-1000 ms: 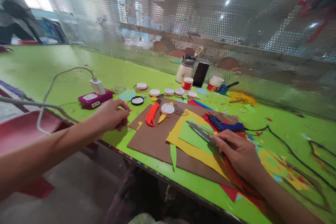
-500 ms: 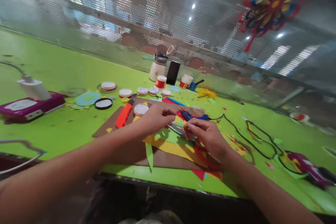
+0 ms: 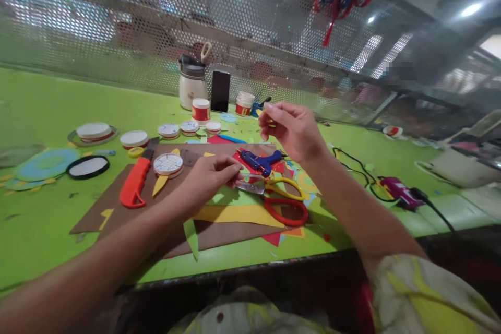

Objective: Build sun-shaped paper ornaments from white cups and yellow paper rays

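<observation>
**Inspector:** Start with the largest item.

**Assistant:** The green table (image 3: 47, 219), littered with paper scraps. A brown sheet (image 3: 227, 235) lies flat along its near edge. On that sheet lie a yellow sheet (image 3: 238, 214) and, on top of it, a green sheet (image 3: 225, 197).

**Inspector:** The hands?

**Assistant:** The left hand (image 3: 213, 175) rests low over the brown sheet, its fingertips pinched together at the edge of the green sheet, just beside the scissor blades. The right hand (image 3: 293, 128) is raised above the table, toward its far edge, closed in a pinch. What either pinch holds is too small to tell.

**Inspector:** Tools?

**Assistant:** The scissors (image 3: 254, 188), with red and yellow handles, lie on the sheets, blades pointing at the left hand. An orange knife (image 3: 135, 185) lies at the brown sheet's left end. A blue glue gun (image 3: 258, 160) lies beyond the scissors, under the right hand. A white roll (image 3: 168, 164) sits between the knife and the left hand.

**Inspector:** Far edge?

**Assistant:** A white jug (image 3: 191, 88) and a black phone (image 3: 220, 91) stand upright, side by side.
</observation>
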Demonstrator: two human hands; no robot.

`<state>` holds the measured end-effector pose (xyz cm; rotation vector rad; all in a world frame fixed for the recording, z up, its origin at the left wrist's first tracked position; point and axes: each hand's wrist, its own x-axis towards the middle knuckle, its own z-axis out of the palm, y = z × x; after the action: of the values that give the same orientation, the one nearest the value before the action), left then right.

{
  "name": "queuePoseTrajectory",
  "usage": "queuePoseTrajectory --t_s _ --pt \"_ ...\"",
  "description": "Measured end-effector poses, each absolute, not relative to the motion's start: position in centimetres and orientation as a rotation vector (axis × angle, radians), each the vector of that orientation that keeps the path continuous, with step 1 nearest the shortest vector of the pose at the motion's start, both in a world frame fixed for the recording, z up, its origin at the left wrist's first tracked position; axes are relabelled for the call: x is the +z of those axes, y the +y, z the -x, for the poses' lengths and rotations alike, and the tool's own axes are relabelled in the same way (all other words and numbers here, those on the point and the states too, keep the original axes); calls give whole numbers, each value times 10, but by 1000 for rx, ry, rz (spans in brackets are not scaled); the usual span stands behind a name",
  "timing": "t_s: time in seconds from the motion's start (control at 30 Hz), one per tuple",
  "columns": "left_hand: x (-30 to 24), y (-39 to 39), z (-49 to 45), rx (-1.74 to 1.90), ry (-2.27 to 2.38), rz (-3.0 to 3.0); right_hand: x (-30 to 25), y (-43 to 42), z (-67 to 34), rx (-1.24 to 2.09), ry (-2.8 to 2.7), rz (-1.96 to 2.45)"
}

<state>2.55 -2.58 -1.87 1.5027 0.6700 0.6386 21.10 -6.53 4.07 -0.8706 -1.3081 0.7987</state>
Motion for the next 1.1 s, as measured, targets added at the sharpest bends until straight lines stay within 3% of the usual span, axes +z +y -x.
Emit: queuePoseTrajectory --t_s 0.2,0.5,0.77,0.9,1.1 --pt "-15 -25 -29 519 587 -1541 67 -59 -167 646 -1492 886" --pt "-6 1 -9 862 575 -1278 73 -35 -130 367 -2113 1072" --pt "26 -15 -16 681 518 -1230 122 -39 -168 421 -1703 1226" --pt "26 -24 -17 715 410 -1124 100 -72 -163 409 -1758 1213" --pt "16 -25 2 697 372 -1189 31 -105 -164 717 -1598 1233"
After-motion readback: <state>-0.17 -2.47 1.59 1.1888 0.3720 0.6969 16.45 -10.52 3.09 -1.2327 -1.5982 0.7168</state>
